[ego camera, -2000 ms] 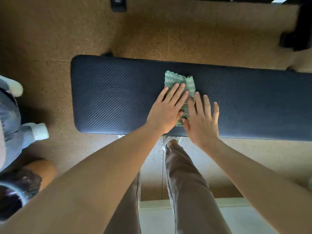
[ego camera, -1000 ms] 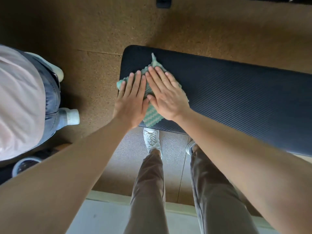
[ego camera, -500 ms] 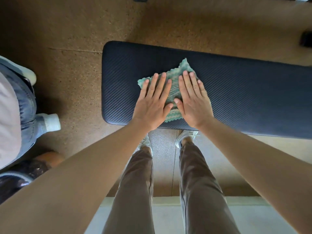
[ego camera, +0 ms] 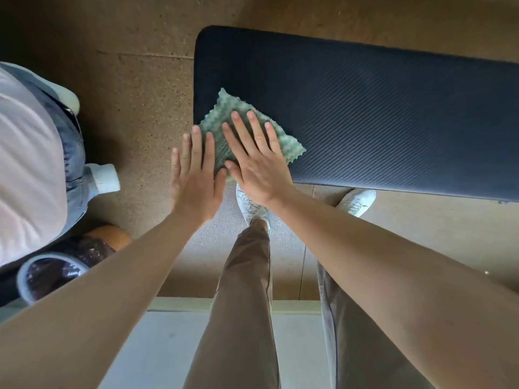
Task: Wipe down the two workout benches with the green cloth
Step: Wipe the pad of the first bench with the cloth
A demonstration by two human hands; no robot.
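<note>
A dark blue padded workout bench point(ego camera: 379, 108) runs from the centre to the right edge of the head view. The green wavy cloth point(ego camera: 224, 113) lies spread on its near left corner. My right hand point(ego camera: 258, 167) presses flat on the cloth, fingers pointing away and to the left. My left hand point(ego camera: 196, 181) is flat beside it, mostly past the bench's left end, with its thumb side at the cloth's edge. Only one bench is in view.
Another person point(ego camera: 28, 164) in a pale top and jeans stands close at the left, a white shoe point(ego camera: 102, 178) on the brown speckled floor. A round container point(ego camera: 50, 273) sits at the lower left. My own shoes point(ego camera: 250, 206) are by the bench's near edge.
The cloth and both hands have slid left along the bench from its middle part to the near left corner. My left hand now hangs past the bench end.
</note>
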